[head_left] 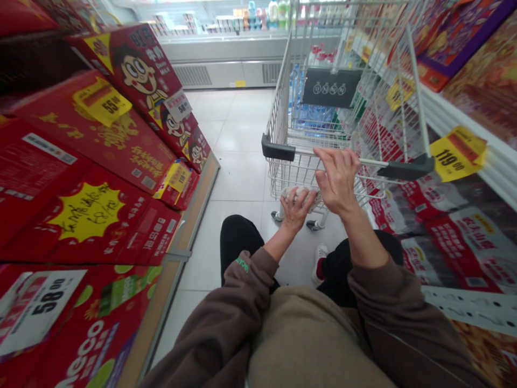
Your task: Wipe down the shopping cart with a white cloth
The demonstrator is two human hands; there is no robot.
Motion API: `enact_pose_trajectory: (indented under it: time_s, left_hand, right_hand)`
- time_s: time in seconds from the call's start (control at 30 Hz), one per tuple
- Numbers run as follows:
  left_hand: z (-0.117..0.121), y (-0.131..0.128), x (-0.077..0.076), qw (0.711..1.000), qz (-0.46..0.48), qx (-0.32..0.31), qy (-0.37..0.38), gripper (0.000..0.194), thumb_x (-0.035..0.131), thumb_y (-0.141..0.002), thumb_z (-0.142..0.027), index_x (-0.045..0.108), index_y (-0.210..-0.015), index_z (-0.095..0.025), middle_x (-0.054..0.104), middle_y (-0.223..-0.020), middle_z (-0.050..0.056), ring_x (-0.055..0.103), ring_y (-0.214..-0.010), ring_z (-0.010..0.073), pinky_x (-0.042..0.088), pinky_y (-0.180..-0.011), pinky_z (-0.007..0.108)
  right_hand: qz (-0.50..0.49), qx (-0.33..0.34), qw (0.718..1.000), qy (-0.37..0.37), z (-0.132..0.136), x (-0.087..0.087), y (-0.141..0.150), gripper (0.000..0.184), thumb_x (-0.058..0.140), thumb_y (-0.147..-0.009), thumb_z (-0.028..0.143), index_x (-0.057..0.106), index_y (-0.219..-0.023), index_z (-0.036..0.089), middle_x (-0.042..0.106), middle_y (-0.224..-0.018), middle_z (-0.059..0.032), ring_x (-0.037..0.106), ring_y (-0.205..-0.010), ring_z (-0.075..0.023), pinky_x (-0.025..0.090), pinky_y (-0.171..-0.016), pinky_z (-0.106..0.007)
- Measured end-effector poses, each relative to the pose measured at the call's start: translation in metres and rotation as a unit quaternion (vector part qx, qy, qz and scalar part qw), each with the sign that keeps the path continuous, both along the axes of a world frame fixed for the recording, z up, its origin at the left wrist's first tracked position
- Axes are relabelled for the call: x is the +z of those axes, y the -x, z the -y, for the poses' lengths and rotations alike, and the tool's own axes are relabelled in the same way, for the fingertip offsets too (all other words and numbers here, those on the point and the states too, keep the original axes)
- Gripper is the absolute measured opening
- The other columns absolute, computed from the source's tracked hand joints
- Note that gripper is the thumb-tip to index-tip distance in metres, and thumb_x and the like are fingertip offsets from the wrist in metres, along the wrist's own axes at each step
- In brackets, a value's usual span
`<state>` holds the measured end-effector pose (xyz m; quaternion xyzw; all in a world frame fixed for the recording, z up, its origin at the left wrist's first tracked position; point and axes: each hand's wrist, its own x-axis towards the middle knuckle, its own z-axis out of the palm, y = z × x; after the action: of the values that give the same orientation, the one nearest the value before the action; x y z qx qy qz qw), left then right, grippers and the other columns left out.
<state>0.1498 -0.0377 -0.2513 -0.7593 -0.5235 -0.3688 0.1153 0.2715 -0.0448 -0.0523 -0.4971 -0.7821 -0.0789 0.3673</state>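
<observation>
My left hand [296, 209] is low behind the shopping cart [278, 110], its fingers curled over a crumpled whitish, cloth-like thing [299, 192]. What exactly that thing is I cannot make out. Higher and to the right, my right hand [340, 178] is at the middle of the cart's handlebar [365, 161]. Its fingers stretch over the bar and the thumb stands apart, with nothing seen in the hand. The wire basket has a dark sign panel [332, 88] at its far part.
Red boxed drinks [76, 129] with price tags are stacked on the left beside a wooden-edged base [177, 269]. Shelves with wrapped packs [456, 242] and a yellow price tag [458, 153] line the right. A chilled display case [218, 59] stands ahead across the tiled floor [234, 172].
</observation>
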Motion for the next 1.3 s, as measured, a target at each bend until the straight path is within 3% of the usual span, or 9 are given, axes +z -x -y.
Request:
enact_pose_trajectory:
  time_s: [0.2, 0.33, 0.43, 0.57, 0.7, 0.9, 1.07, 1.2, 1.3]
  left_hand:
    - [0.007, -0.003, 0.002, 1.000, -0.012, 0.014, 0.019, 0.034, 0.059, -0.099, -0.021, 0.069, -0.129, -0.036, 0.070, -0.126, 0.007, 0.055, -0.131, 0.0274, 0.033, -0.116, 0.055]
    - [0.011, -0.008, 0.020, 0.999, 0.004, 0.024, -0.023, 0.040, 0.057, -0.099, -0.018, 0.066, -0.134, -0.037, 0.068, -0.130, 0.008, 0.051, -0.134, 0.0311, 0.033, -0.113, 0.059]
    - [0.006, -0.010, 0.031, 0.999, 0.012, 0.024, -0.024, 0.040, 0.058, -0.099, -0.022, 0.065, -0.136, -0.036, 0.065, -0.133, 0.010, 0.047, -0.138, 0.0321, 0.033, -0.114, 0.059]
    - [0.003, -0.005, 0.020, 1.000, -0.012, 0.022, 0.012, 0.038, 0.061, -0.098, -0.023, 0.067, -0.133, -0.037, 0.067, -0.129, 0.010, 0.051, -0.132, 0.0304, 0.039, -0.111, 0.056]
    - [0.011, -0.002, 0.007, 0.998, -0.028, 0.030, 0.054, 0.040, 0.059, -0.098, -0.020, 0.065, -0.134, -0.037, 0.066, -0.130, 0.009, 0.051, -0.129, 0.0302, 0.043, -0.106, 0.055]
    - [0.008, -0.022, 0.022, 1.000, -0.013, -0.010, 0.011, 0.037, 0.055, -0.101, -0.026, 0.065, -0.135, -0.038, 0.065, -0.132, 0.010, 0.048, -0.134, 0.0299, 0.038, -0.110, 0.053]
    - [0.008, -0.013, 0.008, 0.998, -0.046, -0.029, 0.024, 0.033, 0.057, -0.100, -0.024, 0.070, -0.127, -0.038, 0.069, -0.126, 0.008, 0.053, -0.129, 0.0289, 0.038, -0.109, 0.055]
    - [0.017, -0.002, 0.003, 0.997, -0.046, 0.004, 0.056, 0.036, 0.061, -0.097, -0.022, 0.069, -0.129, -0.036, 0.067, -0.129, 0.010, 0.052, -0.129, 0.0308, 0.040, -0.107, 0.056]
    - [0.015, -0.014, 0.016, 0.999, -0.033, -0.023, 0.029, 0.040, 0.060, -0.098, -0.022, 0.066, -0.134, -0.039, 0.067, -0.132, 0.010, 0.050, -0.131, 0.0317, 0.039, -0.107, 0.057]
  right_hand:
    - [0.015, 0.053, 0.998, 0.033, 0.004, 0.015, -0.005, 0.073, 0.001, -0.103, 0.056, 0.047, -0.151, 0.024, 0.059, -0.141, -0.0107, 0.050, -0.135, -0.0244, 0.027, -0.118, -0.051]
    - [0.051, 0.094, 0.993, 0.049, 0.006, 0.029, -0.018, 0.070, 0.003, -0.105, 0.052, 0.047, -0.151, 0.022, 0.057, -0.149, -0.0100, 0.048, -0.141, -0.0227, 0.029, -0.119, -0.049]
    - [0.079, 0.052, 0.995, 0.028, 0.010, 0.034, -0.034, 0.063, 0.008, -0.107, 0.047, 0.046, -0.151, 0.024, 0.062, -0.145, -0.0082, 0.050, -0.141, -0.0240, 0.024, -0.123, -0.054]
    - [0.082, -0.031, 0.996, 0.020, 0.015, 0.028, -0.049, 0.063, 0.008, -0.107, 0.047, 0.050, -0.148, 0.023, 0.066, -0.139, -0.0083, 0.056, -0.132, -0.0260, 0.031, -0.117, -0.055]
    - [0.075, -0.035, 0.996, 0.038, 0.014, 0.023, -0.048, 0.070, 0.006, -0.105, 0.052, 0.050, -0.148, 0.019, 0.065, -0.133, -0.0131, 0.058, -0.121, -0.0283, 0.040, -0.105, -0.050]
    - [0.073, -0.011, 0.996, 0.058, 0.008, 0.028, -0.035, 0.073, 0.002, -0.104, 0.053, 0.051, -0.147, 0.021, 0.066, -0.129, -0.0139, 0.059, -0.120, -0.0284, 0.042, -0.102, -0.048]
    - [0.090, 0.030, 0.994, 0.049, 0.013, 0.037, -0.037, 0.070, 0.005, -0.105, 0.052, 0.050, -0.148, 0.020, 0.065, -0.139, -0.0120, 0.057, -0.129, -0.0264, 0.040, -0.110, -0.050]
    - [0.092, -0.024, 0.995, 0.036, 0.019, 0.039, -0.056, 0.065, 0.008, -0.106, 0.049, 0.054, -0.146, 0.025, 0.069, -0.132, -0.0087, 0.059, -0.127, -0.0270, 0.030, -0.117, -0.056]
    - [0.086, -0.058, 0.994, 0.044, 0.018, 0.034, -0.065, 0.070, 0.004, -0.105, 0.050, 0.056, -0.144, 0.025, 0.070, -0.126, -0.0100, 0.061, -0.120, -0.0285, 0.037, -0.107, -0.053]
